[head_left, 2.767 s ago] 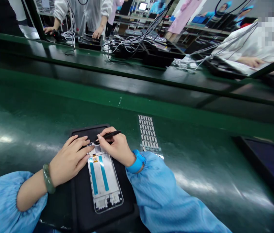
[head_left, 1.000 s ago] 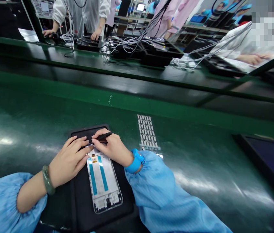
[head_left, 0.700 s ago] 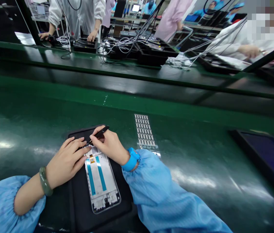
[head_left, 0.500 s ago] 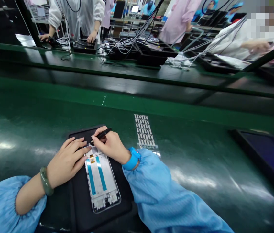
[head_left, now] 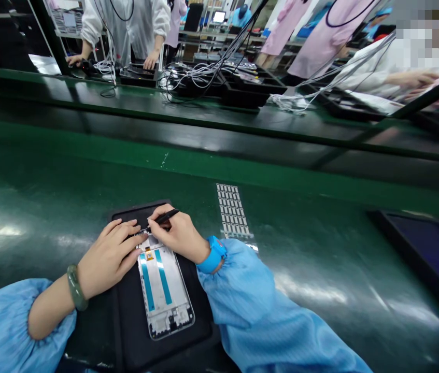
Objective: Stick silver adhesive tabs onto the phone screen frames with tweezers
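- Black tray (head_left: 128, 321) lies at the near side of the worktop (head_left: 300, 223), carrying the frame
- Phone-like frame (head_left: 180, 300) is on the tray, inner side up, slightly skewed, its near end short of the tray's near edge, no cover over it
- Near end: pale and black moulded detail exposed, neither hand on it
- Mid frame: two blue strips (head_left: 164, 277) already lie lengthwise; small gold-brown flex piece (head_left: 149, 254) sits just beyond, looks loose-ended, can't confirm
- Left hand (head_left: 108, 254): palm down, fingers slightly spread, nothing gripped, fingertips resting on the frame's far left corner
- Right hand (head_left: 176, 233): narrow pinch on a black pen-like tool (head_left: 168, 215), tip down toward the frame's far edge; actual contact too small to tell
- Status, my read: strips done, far-edge work midway, how much remains there not readable
- Dark tray (head_left: 417, 259) at the right of view, well apart from the frame
- Sheet of small pale parts (head_left: 232, 210) right of the black tray's far right corner, apart from it, neither hand on it; can't tell if any are used
- Far bench: white cables (head_left: 203, 72), a co-worker's hand (head_left: 151, 59)
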A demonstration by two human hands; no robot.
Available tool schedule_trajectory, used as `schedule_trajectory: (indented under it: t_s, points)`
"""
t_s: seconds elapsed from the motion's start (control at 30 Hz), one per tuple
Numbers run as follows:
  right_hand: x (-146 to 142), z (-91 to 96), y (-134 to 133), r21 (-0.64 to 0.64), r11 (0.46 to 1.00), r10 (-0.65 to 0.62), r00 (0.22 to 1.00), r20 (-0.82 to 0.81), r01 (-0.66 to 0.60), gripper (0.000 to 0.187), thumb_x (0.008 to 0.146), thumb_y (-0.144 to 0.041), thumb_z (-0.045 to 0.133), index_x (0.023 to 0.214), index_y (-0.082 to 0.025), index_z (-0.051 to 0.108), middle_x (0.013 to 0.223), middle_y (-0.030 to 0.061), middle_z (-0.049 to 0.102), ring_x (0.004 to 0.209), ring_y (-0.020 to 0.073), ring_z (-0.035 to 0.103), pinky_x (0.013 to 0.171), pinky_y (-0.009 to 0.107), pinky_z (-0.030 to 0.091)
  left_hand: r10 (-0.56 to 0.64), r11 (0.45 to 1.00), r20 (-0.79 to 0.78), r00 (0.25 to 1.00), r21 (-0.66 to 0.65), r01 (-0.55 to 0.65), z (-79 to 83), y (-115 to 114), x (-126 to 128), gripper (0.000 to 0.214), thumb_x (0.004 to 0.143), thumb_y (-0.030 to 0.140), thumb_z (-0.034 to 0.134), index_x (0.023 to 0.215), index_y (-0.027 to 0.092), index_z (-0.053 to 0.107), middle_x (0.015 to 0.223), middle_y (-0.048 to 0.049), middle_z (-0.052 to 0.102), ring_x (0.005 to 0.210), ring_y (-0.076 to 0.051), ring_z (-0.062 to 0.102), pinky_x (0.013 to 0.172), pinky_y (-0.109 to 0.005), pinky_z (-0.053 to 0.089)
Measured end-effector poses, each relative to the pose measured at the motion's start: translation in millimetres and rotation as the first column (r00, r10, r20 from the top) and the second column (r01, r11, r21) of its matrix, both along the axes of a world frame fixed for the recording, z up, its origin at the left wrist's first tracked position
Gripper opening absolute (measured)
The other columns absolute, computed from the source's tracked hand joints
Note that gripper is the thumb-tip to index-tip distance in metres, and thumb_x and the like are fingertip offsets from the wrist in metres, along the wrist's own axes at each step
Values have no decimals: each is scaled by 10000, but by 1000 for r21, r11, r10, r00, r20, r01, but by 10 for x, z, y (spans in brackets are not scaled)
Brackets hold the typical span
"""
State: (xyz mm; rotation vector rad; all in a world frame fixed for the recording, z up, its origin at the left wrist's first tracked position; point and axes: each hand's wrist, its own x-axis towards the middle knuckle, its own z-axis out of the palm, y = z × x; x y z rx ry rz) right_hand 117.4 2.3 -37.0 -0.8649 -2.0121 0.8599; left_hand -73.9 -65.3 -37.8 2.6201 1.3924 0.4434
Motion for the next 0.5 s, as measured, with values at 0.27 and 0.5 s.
schedule_trajectory:
  t_s: [0.27, 0.5]
  points:
    - [-12, 20, 1, 37, 999, 9, 999, 46, -10, 22, 811, -185, 500, 828, -190, 512, 797, 13, 584, 676, 117, 604, 651, 223, 509, 0, 1000, 10, 1000, 10, 0, 6, 2, 8, 319, 899, 242, 418, 1200, 224, 520, 1183, -82, 550, 1200, -234, 434, 1034, -481, 309]
    - [-79, 56, -24, 182, 977, 80, 982, 173, -112, 103, 778, -127, 468, 853, -189, 503, 831, 34, 588, 768, 148, 587, 709, 263, 493, -2, 1000, 15, 1000, 8, 2, 9, 6, 14, 250, 899, 234, 414, 1099, 208, 562, 1144, -70, 569, 1191, -228, 443, 1041, -473, 305]
